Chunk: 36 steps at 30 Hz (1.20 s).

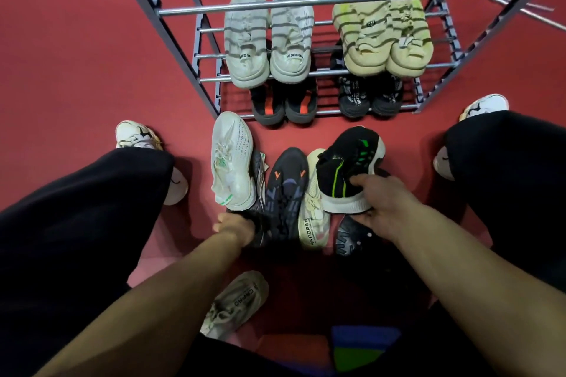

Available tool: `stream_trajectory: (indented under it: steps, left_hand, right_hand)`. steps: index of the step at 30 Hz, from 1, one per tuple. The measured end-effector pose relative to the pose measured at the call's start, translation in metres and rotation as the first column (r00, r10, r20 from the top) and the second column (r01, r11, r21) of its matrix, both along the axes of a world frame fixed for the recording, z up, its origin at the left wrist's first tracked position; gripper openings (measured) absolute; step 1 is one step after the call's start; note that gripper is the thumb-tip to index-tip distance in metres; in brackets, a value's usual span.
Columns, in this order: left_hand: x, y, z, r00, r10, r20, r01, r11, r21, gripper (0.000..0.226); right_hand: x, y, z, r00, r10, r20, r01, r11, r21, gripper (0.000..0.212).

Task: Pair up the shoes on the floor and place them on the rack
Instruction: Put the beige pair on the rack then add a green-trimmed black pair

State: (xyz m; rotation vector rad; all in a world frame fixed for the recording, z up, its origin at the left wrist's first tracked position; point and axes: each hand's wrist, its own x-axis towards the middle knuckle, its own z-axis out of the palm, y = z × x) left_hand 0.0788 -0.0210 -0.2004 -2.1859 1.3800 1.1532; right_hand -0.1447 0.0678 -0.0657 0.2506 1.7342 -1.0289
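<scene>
— How far along are you?

— Four pairs already sit on the rack [180, 12]: a white pair [269, 37] and a yellow-green pair [382, 27] on the upper rails, and below them a black pair with orange tabs [283, 105] and a black pair with white lettering [370, 98].

— And what's left?

— A cluster on the floor just in front of the rack: a white sneaker [232, 159], a dark shoe with orange marks [286, 193], a cream shoe [314, 202] and an upturned black sole [350, 237]. One more cream sneaker [235, 304] lies farther from the rack, near your body.

— My hands?

— Your right hand [379, 202] has its grip clamped on a black shoe with green stripes [349, 165]. Your left hand [235, 226] is closed round a dark shoe [255, 228] at the near edge of the cluster; whether those two match I can't tell.
</scene>
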Motion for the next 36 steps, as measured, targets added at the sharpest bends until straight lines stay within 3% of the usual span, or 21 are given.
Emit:
stream_trajectory:
  steps: [3, 5, 7, 10, 12, 13, 15, 16, 18, 19, 21, 23, 25, 26, 30, 33, 36]
  left_hand:
    - [0.008, -0.003, -0.010, 0.981, 0.136, -0.137, -0.128, 0.989, 0.071, 0.059]
    - [0.016, -0.005, -0.017, 0.965, 0.187, -0.183, -0.176, 0.982, 0.072, 0.040]
    - [0.019, -0.004, -0.015, 0.923, 0.292, -0.251, -0.253, 0.952, 0.175, 0.026]
    - [0.024, -0.002, -0.009, 0.833, 0.460, -0.308, -0.357, 0.872, 0.336, 0.027]
    - [0.025, -0.003, -0.007, 0.821, 0.475, -0.316, -0.382, 0.869, 0.314, 0.034]
    - [0.020, -0.003, -0.001, 0.835, 0.450, -0.318, -0.395, 0.891, 0.225, 0.040]
    - [0.001, -0.002, 0.015, 0.916, 0.271, -0.295, -0.322, 0.937, -0.138, 0.049]
    - [-0.013, 0.002, 0.026, 0.957, 0.129, -0.259, -0.209, 0.926, -0.315, 0.047]
    - [-0.038, 0.024, 0.049, 0.970, -0.212, -0.120, 0.119, 0.841, -0.527, 0.035]
    - [-0.045, 0.041, 0.055, 0.925, -0.379, -0.024, 0.300, 0.768, -0.565, 0.034]
    - [-0.048, 0.074, 0.054, 0.731, -0.668, 0.140, 0.615, 0.557, -0.558, 0.044]
    - [-0.037, 0.092, 0.037, 0.524, -0.848, 0.079, 0.795, 0.453, -0.404, 0.054]
    - [-0.027, 0.090, 0.027, 0.437, -0.893, -0.104, 0.883, 0.448, -0.141, 0.068]
    - [-0.024, 0.085, 0.026, 0.403, -0.905, -0.137, 0.903, 0.417, -0.102, 0.071]
    - [-0.025, 0.066, 0.033, 0.337, -0.941, -0.034, 0.924, 0.338, -0.178, 0.055]
    - [-0.032, 0.053, 0.043, 0.483, -0.875, -0.009, 0.857, 0.475, -0.199, 0.035]
    - [-0.045, 0.037, 0.050, 0.609, -0.790, -0.074, 0.732, 0.595, -0.331, 0.023]
  right_hand:
    - [0.000, 0.000, 0.000, 1.000, 0.016, 0.000, -0.016, 1.000, 0.009, 0.011]
    - [-0.002, -0.001, 0.001, 1.000, 0.015, 0.000, -0.015, 1.000, 0.016, 0.013]
    - [-0.003, -0.002, 0.003, 1.000, 0.007, 0.010, -0.007, 1.000, 0.021, 0.011]
    - [-0.006, -0.004, 0.006, 1.000, -0.006, 0.008, 0.006, 1.000, 0.010, 0.008]
    - [-0.007, -0.005, 0.009, 1.000, -0.013, 0.006, 0.013, 1.000, -0.003, 0.011]
    - [-0.007, -0.006, 0.011, 1.000, -0.024, 0.004, 0.024, 1.000, -0.009, 0.011]
    - [-0.009, -0.006, 0.012, 0.999, -0.049, 0.001, 0.049, 0.999, -0.020, 0.011]
    - [-0.011, -0.007, 0.012, 0.998, -0.055, 0.001, 0.055, 0.998, -0.023, 0.010]
    - [-0.012, -0.010, 0.011, 0.998, -0.061, 0.005, 0.062, 0.998, -0.030, 0.008]
    - [-0.013, -0.011, 0.010, 0.998, -0.065, 0.007, 0.065, 0.997, -0.033, 0.007]
    - [-0.014, -0.013, 0.010, 0.997, -0.071, 0.016, 0.072, 0.997, -0.033, 0.008]
    - [-0.016, -0.015, 0.006, 0.997, -0.070, 0.017, 0.071, 0.997, -0.022, 0.006]
    - [-0.017, -0.013, 0.004, 0.998, -0.059, 0.019, 0.059, 0.998, -0.004, 0.002]
    - [-0.018, -0.013, 0.003, 0.999, -0.045, 0.019, 0.045, 0.999, 0.007, 0.002]
    - [-0.028, -0.007, 0.005, 1.000, -0.014, 0.015, 0.013, 0.999, 0.052, 0.005]
    - [-0.043, 0.003, 0.010, 0.998, 0.051, -0.019, -0.050, 0.997, 0.064, 0.015]
    - [-0.060, 0.022, 0.014, 0.963, 0.137, -0.232, -0.117, 0.988, 0.098, 0.017]
